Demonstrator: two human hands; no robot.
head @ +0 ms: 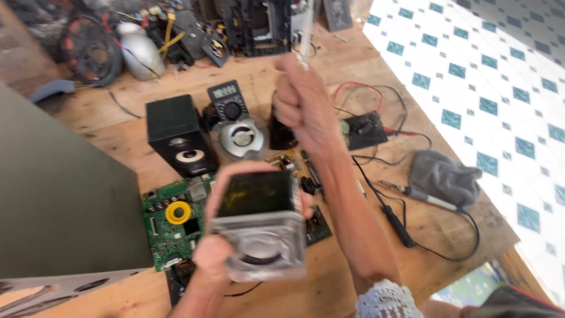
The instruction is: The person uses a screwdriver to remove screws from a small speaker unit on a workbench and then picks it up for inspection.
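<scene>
My left hand (212, 250) grips a small speaker box (259, 224) with a silver front and dark body, held above the wooden workbench (118, 112). My right hand (300, 103) is raised higher over the bench, fingers closed around a thin clear-handled tool (306, 35) that points away from me; the image is blurred there. Below the held box lies a green circuit board (170, 227) with a yellow ring on it.
A black speaker (176, 135), a round silver speaker (240, 138) and a multimeter (228, 101) stand mid-bench. A soldering iron (421, 194), black probe (397, 224), grey cloth (444, 176) and wires lie right. Clutter lines the far edge. Tiled floor is right.
</scene>
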